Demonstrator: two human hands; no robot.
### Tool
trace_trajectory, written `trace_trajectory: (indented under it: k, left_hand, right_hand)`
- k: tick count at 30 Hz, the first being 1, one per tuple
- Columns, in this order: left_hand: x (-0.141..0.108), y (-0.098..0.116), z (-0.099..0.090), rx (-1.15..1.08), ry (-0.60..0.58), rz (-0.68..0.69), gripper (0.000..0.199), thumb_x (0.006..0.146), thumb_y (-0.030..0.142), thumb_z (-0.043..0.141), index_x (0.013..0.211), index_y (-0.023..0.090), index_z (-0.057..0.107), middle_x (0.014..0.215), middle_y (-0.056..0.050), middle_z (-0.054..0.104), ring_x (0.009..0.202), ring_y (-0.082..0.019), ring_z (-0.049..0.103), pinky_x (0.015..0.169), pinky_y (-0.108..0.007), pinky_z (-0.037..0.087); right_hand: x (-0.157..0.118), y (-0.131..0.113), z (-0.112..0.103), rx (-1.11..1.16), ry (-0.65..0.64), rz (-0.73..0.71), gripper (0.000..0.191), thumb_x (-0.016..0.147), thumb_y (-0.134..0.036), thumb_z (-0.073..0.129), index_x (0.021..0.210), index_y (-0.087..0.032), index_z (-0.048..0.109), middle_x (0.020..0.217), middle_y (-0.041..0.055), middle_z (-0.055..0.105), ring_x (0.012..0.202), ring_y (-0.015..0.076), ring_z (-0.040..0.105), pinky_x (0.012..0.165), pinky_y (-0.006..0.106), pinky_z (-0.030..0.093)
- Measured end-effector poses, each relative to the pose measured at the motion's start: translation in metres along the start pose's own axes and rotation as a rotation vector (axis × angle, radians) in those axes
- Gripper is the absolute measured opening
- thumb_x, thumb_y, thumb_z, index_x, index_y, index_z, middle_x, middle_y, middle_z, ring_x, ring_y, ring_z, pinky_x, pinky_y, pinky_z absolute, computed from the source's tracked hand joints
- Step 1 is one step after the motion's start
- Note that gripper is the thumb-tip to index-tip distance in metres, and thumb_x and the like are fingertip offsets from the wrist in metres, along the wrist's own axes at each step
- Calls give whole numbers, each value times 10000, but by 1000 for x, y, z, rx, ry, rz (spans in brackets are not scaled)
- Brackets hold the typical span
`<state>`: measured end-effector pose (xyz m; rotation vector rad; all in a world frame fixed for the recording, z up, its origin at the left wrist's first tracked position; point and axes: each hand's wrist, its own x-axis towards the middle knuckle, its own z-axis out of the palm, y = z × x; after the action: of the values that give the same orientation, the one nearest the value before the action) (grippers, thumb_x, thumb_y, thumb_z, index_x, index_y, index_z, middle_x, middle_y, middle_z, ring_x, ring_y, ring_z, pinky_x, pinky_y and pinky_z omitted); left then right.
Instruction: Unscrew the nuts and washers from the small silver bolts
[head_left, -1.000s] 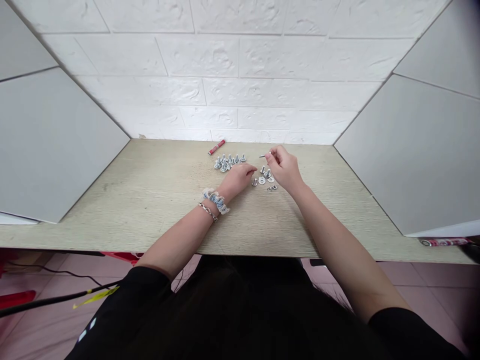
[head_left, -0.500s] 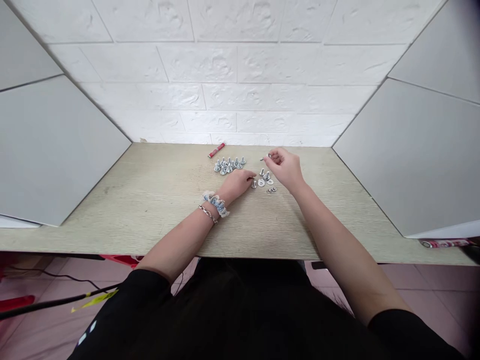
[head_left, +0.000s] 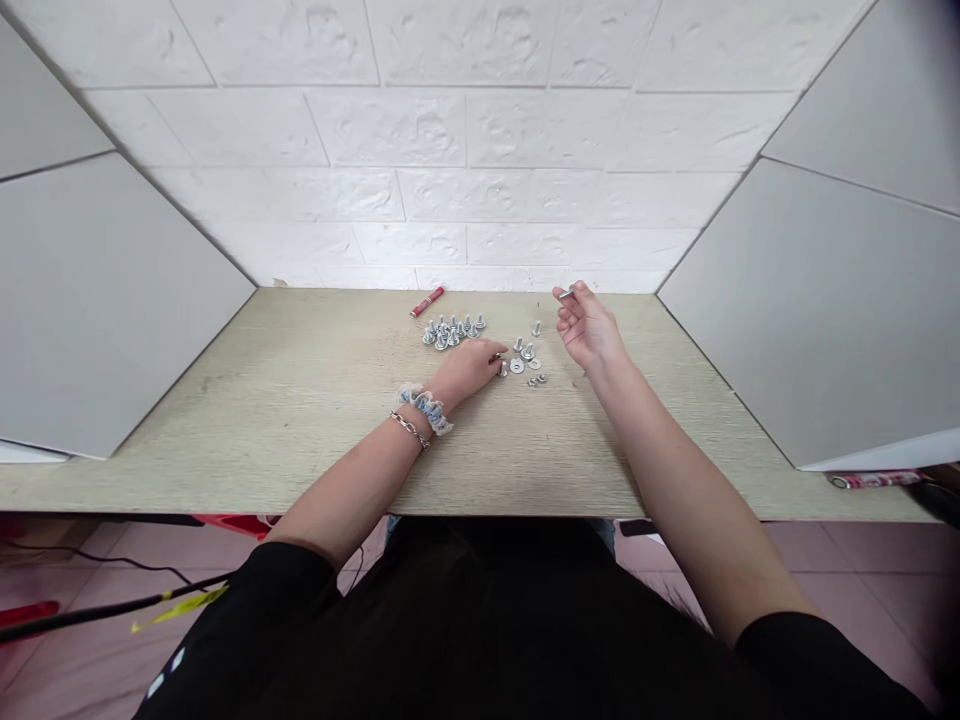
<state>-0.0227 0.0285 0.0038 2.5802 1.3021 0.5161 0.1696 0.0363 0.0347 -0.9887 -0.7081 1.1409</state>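
In my raised right hand (head_left: 592,330) a small silver bolt (head_left: 567,294) lies pinched between thumb and forefinger, above the back of the table. My left hand (head_left: 469,368) rests low on the tabletop, its fingers curled together with a bit of metal partly showing at the tips; what it is I cannot make out. Just by those fingertips stands a bolt (head_left: 503,369). To their right are a flat washer (head_left: 517,367), a second washer (head_left: 535,364), bolts (head_left: 528,351) standing upright and small nuts (head_left: 542,379). Another bolt (head_left: 536,328) stands alone farther back.
Several bolts with washers (head_left: 452,332) stand grouped behind my left hand. A red marker-like tube (head_left: 427,302) lies near the white brick wall (head_left: 465,200). Grey panels (head_left: 127,310) close in the table (head_left: 300,400) on both sides. Another red tube (head_left: 874,480) lies at the right edge.
My right hand has lifted and moved right, turning so that the bolt in its fingertips shows. The lone upright bolt at the back is now visible. My left hand has barely moved.
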Motion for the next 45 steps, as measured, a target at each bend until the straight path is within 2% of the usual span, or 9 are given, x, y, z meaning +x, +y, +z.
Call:
trace_trajectory:
  k: [3, 6, 13, 19, 21, 28, 34, 40, 45]
  left_hand:
    - [0, -1, 1, -8, 11, 15, 304, 827, 197, 481, 1068, 190, 665, 1071, -55, 686, 1004, -195, 616, 891, -311, 474]
    - [1, -4, 1, -25, 29, 32, 298, 819, 183, 493, 1059, 182, 671, 1079, -53, 682, 1004, -181, 618, 910, -293, 468]
    - [1, -5, -3, -28, 48, 10, 258, 833, 201, 498, 1007, 181, 687, 1020, -47, 698, 960, -175, 630, 897, -293, 474]
    - [-1, -3, -5, -46, 58, 9, 255, 843, 207, 491, 998, 157, 687, 1000, -57, 698, 913, -169, 631, 883, -294, 477]
    - [-1, -3, -6, -54, 59, 2, 258, 843, 201, 488, 1001, 155, 686, 1006, -57, 695, 914, -169, 628, 892, -300, 473]
    - [0, -1, -5, -44, 43, 25, 233, 832, 183, 481, 919, 159, 696, 954, -57, 697, 901, -174, 624, 881, -305, 475]
    - [1, -1, -8, -63, 60, 1, 207, 825, 169, 481, 859, 168, 686, 921, -46, 696, 883, -168, 622, 877, -303, 469]
    - [2, -2, -10, -156, 190, -27, 157, 829, 169, 505, 833, 170, 662, 914, -31, 687, 877, -150, 610, 872, -294, 460]
    - [3, -2, -9, -162, 254, -74, 140, 825, 176, 524, 823, 156, 662, 901, -46, 670, 873, -154, 597, 848, -293, 463]
  right_hand:
    - [-2, 1, 3, 1, 0, 19, 285, 701, -417, 697, 765, -178, 556, 746, -17, 650, 436, 8, 411, 371, 147, 292]
    - [-6, 2, 7, -107, -33, -18, 315, 643, -408, 739, 752, -159, 578, 657, -30, 605, 413, 3, 352, 361, 154, 235]
    - [-8, 16, 8, -509, -113, -32, 237, 728, -249, 582, 914, -117, 648, 706, -5, 618, 474, 38, 400, 472, 200, 342]
    - [-10, 14, 2, -1008, -44, -291, 301, 781, -251, 457, 1018, -155, 618, 654, -4, 585, 634, 129, 518, 653, 260, 409]
    - [-11, 11, -1, -1171, -31, -288, 315, 782, -233, 427, 1043, -175, 593, 644, 2, 586, 651, 154, 533, 661, 274, 405]
    - [-13, 8, -8, -1596, -61, -108, 349, 802, -251, 419, 1121, -204, 555, 1105, 118, 628, 979, 241, 573, 758, 320, 425]
    - [-14, 9, -8, -1655, -117, -47, 392, 798, -262, 446, 1175, -202, 533, 1180, 132, 600, 1041, 256, 571, 783, 331, 440]
    - [-18, 2, -3, -1588, -30, -38, 426, 848, -452, 390, 1160, -205, 539, 1138, 143, 616, 1021, 284, 576, 772, 362, 439]
    - [-20, 1, 0, -1548, -40, -29, 420, 840, -471, 403, 1136, -215, 556, 1145, 127, 615, 1017, 263, 577, 771, 344, 437]
